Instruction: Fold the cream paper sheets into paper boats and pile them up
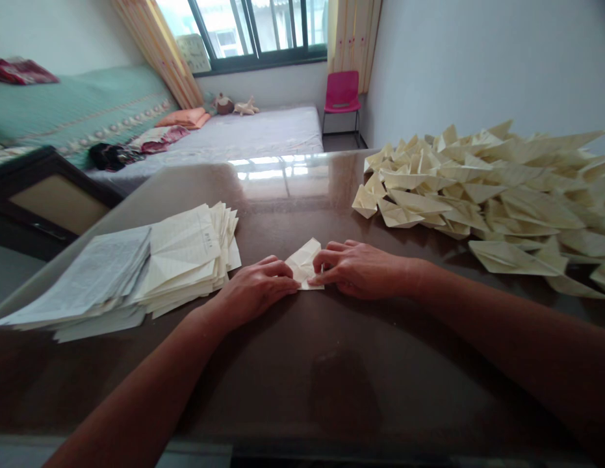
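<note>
A small piece of folded cream paper (306, 260) lies on the dark glossy table between my two hands. My left hand (260, 283) pinches its lower left edge, thumb and fingers close together. On the other side, my right hand (353, 268) has its curled fingers closed on the paper's right edge. Parts of the paper are hidden under the fingertips. Left of my left hand rests a stack of cream paper sheets (182, 250), the top one creased. To the right, beyond my right forearm, is a large heap of folded paper boats (458, 185).
Greyish printed sheets (97, 273) overlap the stack's left side. The brown table (302, 364) reflects the window. Past its far edge stand a bed (283, 133) and a pink chair (342, 94). A dark cabinet (53, 195) stands at the left.
</note>
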The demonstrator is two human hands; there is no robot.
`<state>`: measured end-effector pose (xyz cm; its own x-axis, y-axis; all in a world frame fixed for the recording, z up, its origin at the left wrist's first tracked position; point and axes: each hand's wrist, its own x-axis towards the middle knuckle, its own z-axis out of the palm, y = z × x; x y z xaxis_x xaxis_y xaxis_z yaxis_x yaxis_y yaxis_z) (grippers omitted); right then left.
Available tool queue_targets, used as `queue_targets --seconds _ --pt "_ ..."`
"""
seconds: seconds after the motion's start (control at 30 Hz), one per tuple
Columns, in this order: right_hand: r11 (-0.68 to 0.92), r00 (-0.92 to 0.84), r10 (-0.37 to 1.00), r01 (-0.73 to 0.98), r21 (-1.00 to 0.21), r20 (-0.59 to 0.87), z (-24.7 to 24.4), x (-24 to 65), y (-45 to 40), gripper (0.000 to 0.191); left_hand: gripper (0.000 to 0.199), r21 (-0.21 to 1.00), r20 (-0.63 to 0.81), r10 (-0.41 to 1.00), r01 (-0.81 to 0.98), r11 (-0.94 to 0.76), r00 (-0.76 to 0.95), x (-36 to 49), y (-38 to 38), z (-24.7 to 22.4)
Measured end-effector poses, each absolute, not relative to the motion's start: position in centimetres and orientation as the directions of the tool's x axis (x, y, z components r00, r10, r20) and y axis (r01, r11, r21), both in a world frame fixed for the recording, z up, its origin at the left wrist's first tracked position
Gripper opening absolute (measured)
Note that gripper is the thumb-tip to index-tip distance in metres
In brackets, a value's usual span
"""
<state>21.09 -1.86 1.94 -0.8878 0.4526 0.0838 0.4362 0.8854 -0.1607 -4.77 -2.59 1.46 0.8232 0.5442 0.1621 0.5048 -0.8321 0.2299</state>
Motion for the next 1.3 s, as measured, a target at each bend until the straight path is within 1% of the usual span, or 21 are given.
queue_targets --seconds 0.13,0.27,0.37,0.47,0.53,0.6,0.63,0.7,0.73,0.8,0.87,0.9,0.93,1.03,1.1,1.17,1.23,1.3 --pt "0.887 -0.886 0.457 0.449 -0.109 0.077 2.2 20.8 -2.6 0.033 0.027 0.159 0.092 0.56 0.543 -0.825 0.823 -5.1 -2.6 2.3" --pt "0.843 -0.841 0.537 0.537 -0.016 0.074 2.1 19.5 -4.0 0.025 0.025 0.095 0.05 0.574 0.569 -0.817 0.817 -5.4 -2.8 2.4" --pt "0.819 -0.817 0.563 0.572 0.053 0.121 1.7 18.5 -4.6 0.023 0.024 0.034 0.102 0.573 0.573 -0.819 0.813 -5.5 -2.8 2.0" --pt "0.812 -0.814 0.559 0.576 0.098 0.157 1.3 18.0 -4.7 0.024 0.024 -0.111 0.16 0.54 0.559 -0.822 0.826 -5.1 -3.1 1.5" --pt "0.792 -0.796 0.579 0.6 0.11 0.177 1.2 17.8 -4.8 0.023 0.024 -0.214 0.193 0.504 0.538 -0.815 0.842 -4.5 -3.5 1.5" --pt "0.779 -0.785 0.592 0.616 0.117 0.183 1.2 17.8 -4.9 0.021 0.025 -0.256 0.239 0.478 0.53 -0.809 0.845 -3.7 -4.2 1.5" --pt "0.778 -0.784 0.593 0.617 0.12 0.182 1.2 17.9 -4.9 0.02 0.026 -0.249 0.253 0.477 0.533 -0.808 0.842 -3.3 -4.5 1.4" --pt "0.794 -0.801 0.573 0.595 0.125 0.174 1.2 18.1 -4.7 0.018 0.026 -0.186 0.303 0.475 0.54 -0.821 0.826 -2.8 -5.0 1.3" --pt "0.811 -0.817 0.551 0.572 0.121 0.168 1.2 18.3 -4.5 0.017 0.025 -0.131 0.319 0.478 0.537 -0.833 0.819 -2.7 -5.0 1.3" --pt "0.857 -0.858 0.488 0.506 0.099 0.159 1.2 18.8 -3.8 0.018 0.021 0.015 0.335 0.512 0.539 -0.842 0.791 -3.0 -4.6 1.2" --pt "0.898 -0.891 0.422 0.436 0.057 0.166 1.1 19.5 -2.8 0.02 0.022 0.155 0.331 0.608 0.594 -0.789 0.721 -3.8 -3.7 1.1" --pt "0.911 -0.9 0.4 0.411 0.03 0.174 0.9 19.8 -2.3 0.022 0.026 0.188 0.342 0.645 0.622 -0.76 0.684 -4.2 -3.2 1.1" --pt "0.919 -0.902 0.386 0.394 0.0 0.192 0.7 20.2 -1.8 0.024 0.031 0.199 0.308 0.656 0.628 -0.753 0.689 -4.7 -2.7 1.1" --pt "0.926 -0.885 0.377 0.364 -0.101 0.272 -0.1 21.0 -0.5 0.028 0.041 0.243 0.207 0.589 0.542 -0.805 0.781 -5.6 -1.8 0.9" --pt "0.923 -0.862 0.383 0.347 -0.164 0.333 -0.8 21.3 0.2 0.029 0.04 0.263 0.169 0.557 0.507 -0.82 0.813 -5.6 -1.7 0.7" --pt "0.92 -0.842 0.389 0.334 -0.206 0.373 -1.3 21.4 0.8 0.029 0.045 0.251 0.164 0.56 0.514 -0.82 0.812 -5.4 -1.8 0.6" --pt "0.918 -0.838 0.395 0.338 -0.21 0.377 -1.5 21.4 1.1 0.028 0.047 0.211 0.171 0.563 0.528 -0.822 0.809 -5.0 -2.0 0.4" --pt "0.916 -0.846 0.4 0.36 -0.175 0.351 -1.2 21.4 1.0 0.028 0.04 0.151 0.181 0.546 0.525 -0.837 0.818 -4.6 -2.2 0.2"
